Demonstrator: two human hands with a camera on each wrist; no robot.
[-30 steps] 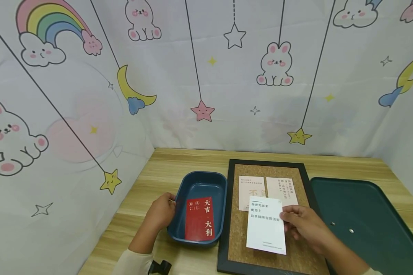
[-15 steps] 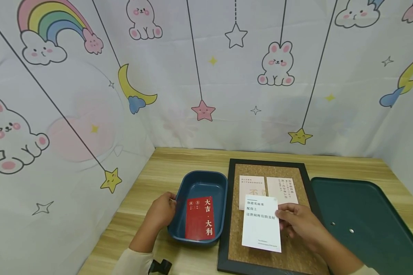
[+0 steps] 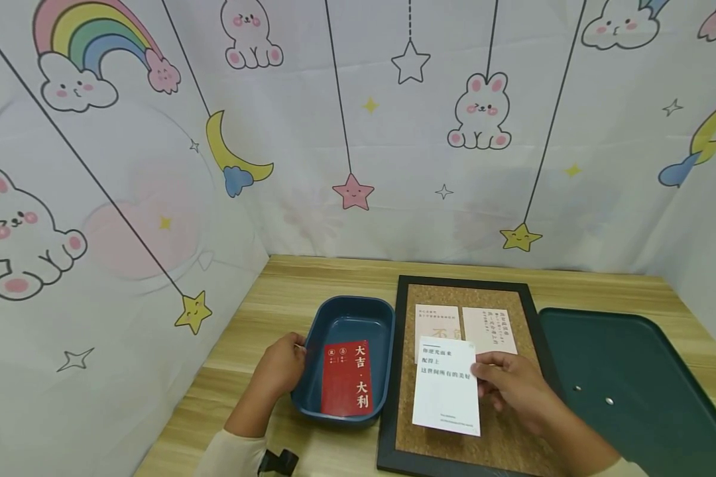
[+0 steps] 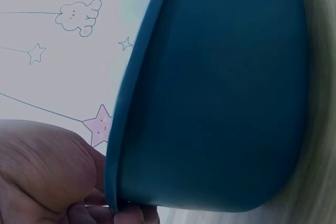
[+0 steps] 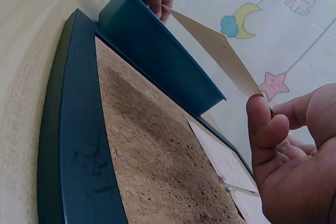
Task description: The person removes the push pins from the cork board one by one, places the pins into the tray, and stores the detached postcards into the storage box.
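Note:
My right hand (image 3: 510, 387) pinches the right edge of a white card (image 3: 445, 391) printed with dark Chinese text. The card hovers over a black-framed cork board (image 3: 414, 430), overlapping one of two pale cards in the head view. Those two, a left card (image 3: 427, 321) and a right card (image 3: 490, 328), lie side by side on the cork's upper half. In the right wrist view, thumb and fingers meet at the edge of the raised card (image 5: 223, 51). My left hand (image 3: 282, 364) grips the left rim of a deep blue bin (image 3: 352, 311). Inside lies a red card (image 3: 346, 381) with white lettering.
To the right of the board lies a dark green tray (image 3: 626, 358) with two small shiny round pins (image 3: 609, 401) in it. All stand on a wood-grain table (image 3: 310, 270). White cloth (image 3: 406, 132) with cartoon prints hangs behind and at the sides.
My right hand has carried the white card a little to the left over the board. The left hand and the bin have stayed in place.

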